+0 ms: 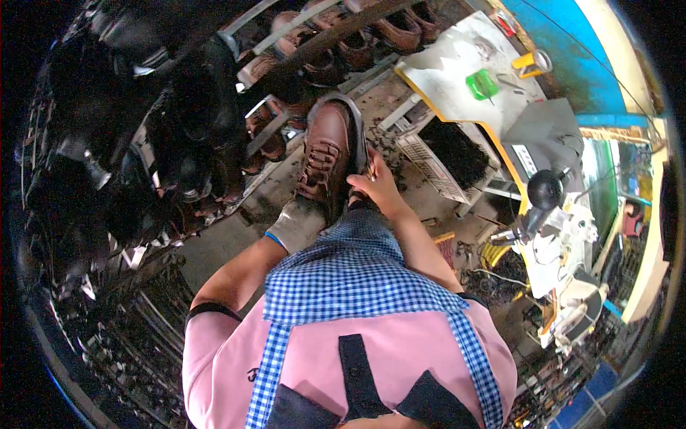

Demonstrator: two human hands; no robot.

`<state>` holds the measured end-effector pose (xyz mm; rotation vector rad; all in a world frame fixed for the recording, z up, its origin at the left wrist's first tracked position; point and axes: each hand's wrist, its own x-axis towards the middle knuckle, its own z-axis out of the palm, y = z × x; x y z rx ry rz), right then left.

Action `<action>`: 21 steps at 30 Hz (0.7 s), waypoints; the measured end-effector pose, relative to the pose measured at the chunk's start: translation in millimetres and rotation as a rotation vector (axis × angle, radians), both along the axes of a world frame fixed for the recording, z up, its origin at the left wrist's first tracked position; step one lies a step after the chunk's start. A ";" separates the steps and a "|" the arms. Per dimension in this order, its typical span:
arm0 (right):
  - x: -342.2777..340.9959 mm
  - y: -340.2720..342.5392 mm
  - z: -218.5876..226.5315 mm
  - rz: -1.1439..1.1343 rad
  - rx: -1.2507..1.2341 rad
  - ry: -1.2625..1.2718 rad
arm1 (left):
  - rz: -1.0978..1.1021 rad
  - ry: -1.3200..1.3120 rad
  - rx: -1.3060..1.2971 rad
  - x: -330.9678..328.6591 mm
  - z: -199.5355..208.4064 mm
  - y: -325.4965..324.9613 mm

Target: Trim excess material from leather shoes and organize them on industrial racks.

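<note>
Gripping the rear of a brown leather lace-up shoe (323, 146), the left hand (299, 223) appears in the head view wearing a grey-white glove (287, 230) with a blue edge at the wrist. That hand is closed on the shoe around the heel end, though its fingertips are hidden. The shoe stands out in front of the apron, toe pointing away from the person, laces facing up, with its dark sole (357, 132) along the right side.

The right hand (380, 187) is bare and sits just beside the sole, thumb toward it and fingers bent. Whether its fingertips are pressed together or clamped on something, I cannot tell (a small, slim shape shows there, too blurred to name).

Beneath the forearms hangs a blue-and-white gingham apron (343, 275), worn over a pink shirt (400, 343) with a dark collar. Beyond the shoe, a metal rack (246, 20) holds more brown shoes (396, 32). To the right, a white-topped workbench (443, 61) with a yellow edge carries a green container (481, 84) and a yellow cylindrical object (532, 64) (possibly a mug or a roll). Between the right hand and that bench is a pale slatted crate (426, 168) filled with dark scraps (454, 154).
</note>
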<state>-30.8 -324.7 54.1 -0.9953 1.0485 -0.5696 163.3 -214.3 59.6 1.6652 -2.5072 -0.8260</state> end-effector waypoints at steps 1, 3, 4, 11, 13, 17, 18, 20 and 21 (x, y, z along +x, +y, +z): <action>0.3 -2.4 6.4 -0.014 -0.069 0.084 | -0.026 -0.036 -0.080 -3.3 -7.1 2.1; -0.3 -2.4 15.2 -0.037 -0.203 0.051 | -0.070 -0.106 -0.240 -10.5 -21.6 8.3; 1.9 -2.4 18.4 -0.039 -0.332 -0.002 | -0.085 -0.145 -0.318 -11.0 -25.0 10.1; 0.6 17.8 11.3 -0.103 -0.407 0.087 | -0.022 -0.170 -0.218 -7.7 22.6 -8.3; 2.8 24.5 20.6 -0.094 -0.422 0.071 | 0.405 -0.016 0.551 -19.3 42.8 -12.4; 11.1 31.1 31.7 -0.170 -0.568 0.111 | 0.918 1.403 0.702 -5.5 42.0 -9.1; 14.7 32.9 38.2 -0.225 -0.594 0.087 | 0.916 1.404 0.700 -4.8 39.1 -6.0; 13.3 32.5 32.6 -0.190 -0.646 0.097 | 0.895 1.349 0.570 -2.1 33.4 -3.3; 16.4 31.3 36.6 -0.190 -0.672 0.082 | 0.593 0.947 0.210 6.0 18.0 5.6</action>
